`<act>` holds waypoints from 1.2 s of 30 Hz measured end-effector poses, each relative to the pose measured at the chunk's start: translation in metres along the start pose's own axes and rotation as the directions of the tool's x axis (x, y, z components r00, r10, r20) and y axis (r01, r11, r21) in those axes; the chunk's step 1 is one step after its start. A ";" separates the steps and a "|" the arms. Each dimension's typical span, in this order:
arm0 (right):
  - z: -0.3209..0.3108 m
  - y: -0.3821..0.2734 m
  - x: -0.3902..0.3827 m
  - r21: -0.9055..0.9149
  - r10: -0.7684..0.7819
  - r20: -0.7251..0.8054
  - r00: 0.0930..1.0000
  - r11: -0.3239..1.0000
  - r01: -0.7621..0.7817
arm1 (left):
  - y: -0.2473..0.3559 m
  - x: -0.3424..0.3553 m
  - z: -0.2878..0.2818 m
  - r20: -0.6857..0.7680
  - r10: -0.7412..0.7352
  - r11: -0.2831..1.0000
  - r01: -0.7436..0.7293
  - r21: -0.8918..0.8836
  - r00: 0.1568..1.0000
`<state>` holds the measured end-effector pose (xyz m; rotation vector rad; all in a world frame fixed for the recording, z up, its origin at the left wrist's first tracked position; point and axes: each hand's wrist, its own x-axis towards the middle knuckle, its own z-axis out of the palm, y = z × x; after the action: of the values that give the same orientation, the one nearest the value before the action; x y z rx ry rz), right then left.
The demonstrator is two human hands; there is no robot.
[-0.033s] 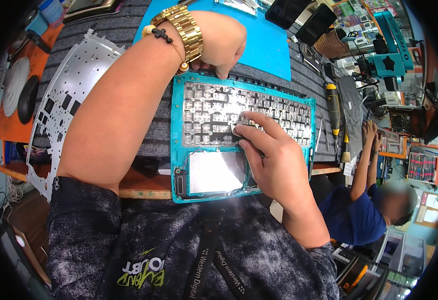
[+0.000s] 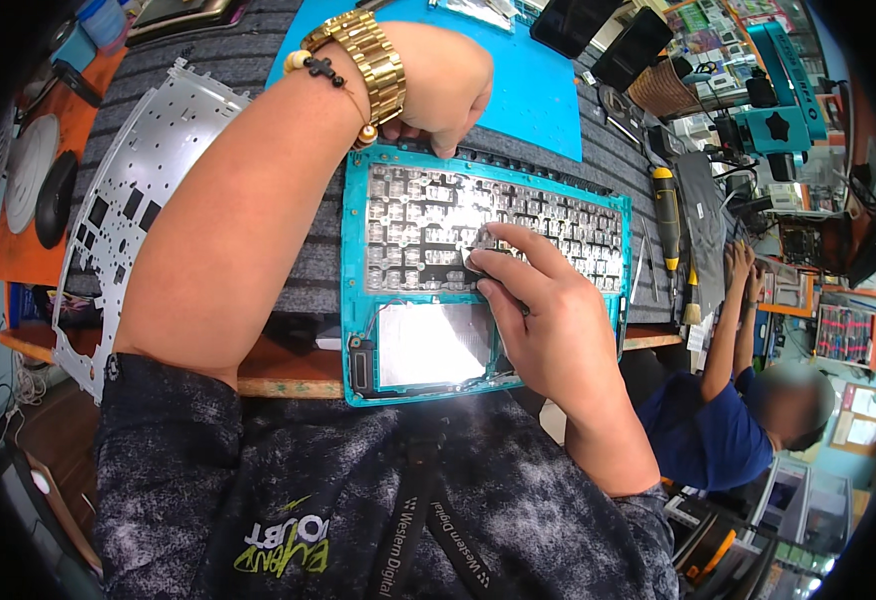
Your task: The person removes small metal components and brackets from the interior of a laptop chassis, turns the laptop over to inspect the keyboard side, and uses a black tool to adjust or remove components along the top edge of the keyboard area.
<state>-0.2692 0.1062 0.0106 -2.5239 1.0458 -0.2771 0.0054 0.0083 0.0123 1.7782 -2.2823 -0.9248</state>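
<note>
A teal laptop top case (image 2: 356, 290) lies in front of me, its inner side up. Its near edge reaches over the table edge toward my body. Set in it is a keyboard layer (image 2: 398, 235) of pale, shiny key cells on a black backing. Below that is a bright touchpad area (image 2: 428, 345). My left hand (image 2: 443, 85) is bent over the far left edge of the case, fingers curled down onto it and partly hidden. My right hand (image 2: 553, 310) rests over the middle of the keyboard, thumb and fingertips drawn together on its surface; what they pinch is too small to make out.
A perforated silver metal plate (image 2: 123, 215) lies left, under my left forearm. Beyond the case is a blue mat (image 2: 528, 100). To the right are a yellow-black screwdriver (image 2: 666, 215), a brush (image 2: 693, 305) and a teal stand (image 2: 773, 130). Another person (image 2: 713, 425) sits at the right.
</note>
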 end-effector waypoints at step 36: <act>-0.009 0.003 0.016 0.146 0.018 -0.006 1.000 0.989 -0.017 | -0.006 0.007 0.001 0.041 0.033 0.998 -0.030 -0.057 0.999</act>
<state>-0.2628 0.0903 0.0174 -2.3835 1.0117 -0.3457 0.0083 0.0014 0.0063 1.7111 -2.2787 -1.0202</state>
